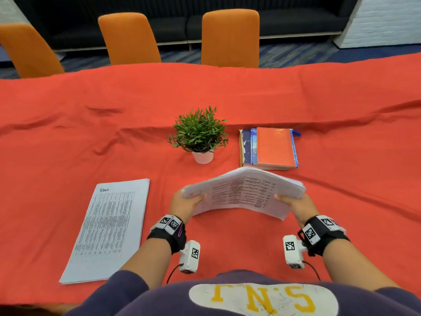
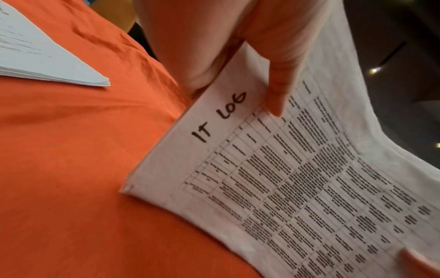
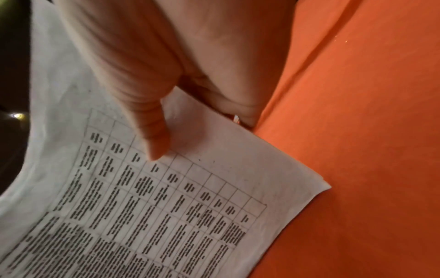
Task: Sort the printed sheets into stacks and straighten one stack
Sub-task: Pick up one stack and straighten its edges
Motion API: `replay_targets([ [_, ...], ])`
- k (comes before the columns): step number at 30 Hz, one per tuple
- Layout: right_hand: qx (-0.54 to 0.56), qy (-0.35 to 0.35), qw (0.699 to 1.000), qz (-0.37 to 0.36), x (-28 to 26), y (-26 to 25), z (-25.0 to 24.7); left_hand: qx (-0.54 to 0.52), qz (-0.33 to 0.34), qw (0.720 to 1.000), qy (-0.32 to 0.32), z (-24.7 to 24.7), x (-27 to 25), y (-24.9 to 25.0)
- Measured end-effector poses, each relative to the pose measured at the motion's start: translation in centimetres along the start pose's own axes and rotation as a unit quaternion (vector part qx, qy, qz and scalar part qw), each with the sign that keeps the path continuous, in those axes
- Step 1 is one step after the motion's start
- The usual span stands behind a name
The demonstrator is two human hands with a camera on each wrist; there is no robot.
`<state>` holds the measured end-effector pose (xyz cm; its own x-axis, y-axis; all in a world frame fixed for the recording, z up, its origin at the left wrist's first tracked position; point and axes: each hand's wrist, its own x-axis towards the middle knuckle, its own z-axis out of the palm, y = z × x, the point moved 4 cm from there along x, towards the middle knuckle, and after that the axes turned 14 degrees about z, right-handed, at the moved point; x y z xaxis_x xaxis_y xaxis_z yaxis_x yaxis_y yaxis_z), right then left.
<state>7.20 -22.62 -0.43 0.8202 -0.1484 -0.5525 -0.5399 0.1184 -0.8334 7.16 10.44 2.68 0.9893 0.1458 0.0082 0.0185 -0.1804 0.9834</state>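
I hold a thick stack of printed sheets (image 1: pixel 243 190) with both hands, tilted toward me, its lower long edge at or near the red cloth. Its top sheet (image 2: pixel 297 178) bears a printed table and the handwritten words "IT LOG". My left hand (image 1: pixel 185 202) grips the stack's left end, thumb on the front. My right hand (image 1: pixel 296 205) grips the right end (image 3: pixel 214 188) the same way, thumb on the front. A second stack of printed sheets (image 1: pixel 109 229) lies flat on the cloth at the left, seen also as a stack corner (image 2: pixel 47 62).
A small potted plant (image 1: pixel 200 135) stands behind the held stack. A pile of books (image 1: pixel 270 147) with an orange cover on top lies to its right. The red tablecloth (image 1: pixel 353 133) is wrinkled. Orange chairs (image 1: pixel 230 37) line the far side.
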Motion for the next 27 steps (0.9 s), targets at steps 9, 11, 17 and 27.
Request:
replay_targets([
  [9, -0.039, -0.003, 0.999, 0.016, 0.1, -0.6, -0.6, -0.028, 0.022, 0.999, 0.028, -1.0, 0.2, 1.4],
  [11, -0.035, -0.005, 0.999, 0.015, 0.1, -0.9, -0.6, -0.052, 0.015, 0.997, 0.056, -1.0, 0.2, 1.9],
  [17, -0.059, 0.002, 0.996, -0.069, -1.2, -3.4, 0.0, -0.053, 0.0, 0.996, 0.068, -0.9, 0.4, 2.1],
  [27, -0.163, 0.007, 0.965, -0.206, -2.5, -5.9, 0.5, -0.044, -0.012, 0.996, 0.077, -0.7, 0.5, 3.4],
])
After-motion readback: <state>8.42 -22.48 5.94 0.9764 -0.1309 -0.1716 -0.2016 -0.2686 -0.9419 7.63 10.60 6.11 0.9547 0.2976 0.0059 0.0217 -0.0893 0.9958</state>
